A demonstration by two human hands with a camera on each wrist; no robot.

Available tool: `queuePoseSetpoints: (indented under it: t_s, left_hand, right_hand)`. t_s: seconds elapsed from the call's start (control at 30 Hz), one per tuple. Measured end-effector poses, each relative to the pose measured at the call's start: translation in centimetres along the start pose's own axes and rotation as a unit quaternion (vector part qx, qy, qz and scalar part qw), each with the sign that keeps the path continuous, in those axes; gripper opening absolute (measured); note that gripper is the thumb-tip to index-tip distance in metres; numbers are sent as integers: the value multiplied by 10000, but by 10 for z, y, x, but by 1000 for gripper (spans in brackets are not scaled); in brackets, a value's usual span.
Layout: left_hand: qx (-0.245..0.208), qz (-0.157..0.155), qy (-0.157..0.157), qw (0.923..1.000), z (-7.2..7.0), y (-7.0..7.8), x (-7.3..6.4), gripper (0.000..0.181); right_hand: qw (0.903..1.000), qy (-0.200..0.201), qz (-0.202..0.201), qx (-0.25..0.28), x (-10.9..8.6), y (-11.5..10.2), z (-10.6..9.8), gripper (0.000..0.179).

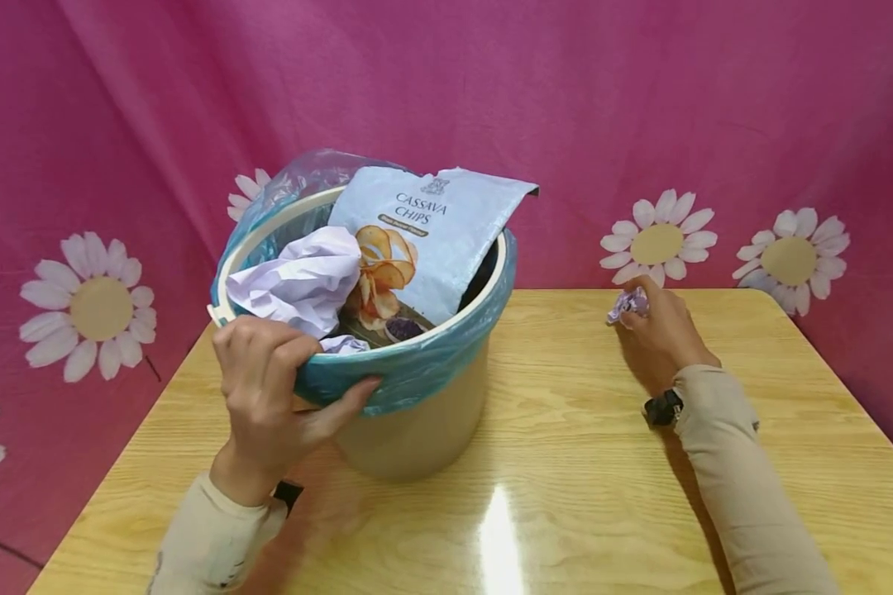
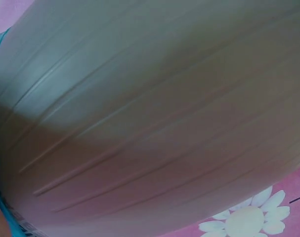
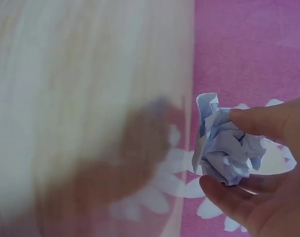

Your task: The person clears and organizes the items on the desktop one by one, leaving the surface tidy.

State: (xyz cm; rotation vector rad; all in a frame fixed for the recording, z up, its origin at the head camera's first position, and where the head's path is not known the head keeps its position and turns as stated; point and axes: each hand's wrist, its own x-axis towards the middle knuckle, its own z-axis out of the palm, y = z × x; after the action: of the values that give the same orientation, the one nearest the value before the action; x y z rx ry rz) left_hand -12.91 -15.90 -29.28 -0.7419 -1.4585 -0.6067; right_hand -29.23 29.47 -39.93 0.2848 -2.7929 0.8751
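Observation:
A beige bin [image 1: 417, 421] lined with a blue plastic bag [image 1: 409, 372] stands on the table, tilted towards me. My left hand [image 1: 268, 405] grips its near left rim, fingers over the edge and thumb outside on the bag. Inside lie a large crumpled sheet of white paper [image 1: 301, 277], a smaller paper piece [image 1: 345, 344] and a cassava chips packet [image 1: 432, 240] that sticks out over the rim. Near the table's far edge, my right hand [image 1: 662, 326] pinches a crumpled paper ball [image 3: 226, 143] between thumb and fingers. The left wrist view shows mostly the bin's ribbed side [image 2: 154, 113].
The wooden table [image 1: 580, 496] has a glossy top with a bright light reflection. Behind and beside it hangs a pink cloth [image 1: 565, 99] printed with white daisies. A dark strap device [image 1: 664, 408] sits at the right wrist.

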Motion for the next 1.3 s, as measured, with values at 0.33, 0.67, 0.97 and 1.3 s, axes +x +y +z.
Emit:
queuePoseSetpoints:
  t_s: [0.33, 0.67, 0.97, 1.3]
  left_hand:
    - [36, 134, 169, 9998, 2, 0, 1, 51]
    - [18, 203, 311, 9993, 3, -4, -6, 50]
    - [24, 182, 243, 9995, 1, 1, 3, 49]
    - [-46, 204, 90, 9997, 0, -2, 0, 48]
  right_hand:
    - [9986, 404, -344, -2, -2, -4, -13, 40]
    - [9981, 432, -429, -121, -13, -1, -14, 43]
    - [9988, 393, -260, -105, -18, -6, -23, 50]
    - [9972, 585, -452, -62, -16, -20, -29, 46]
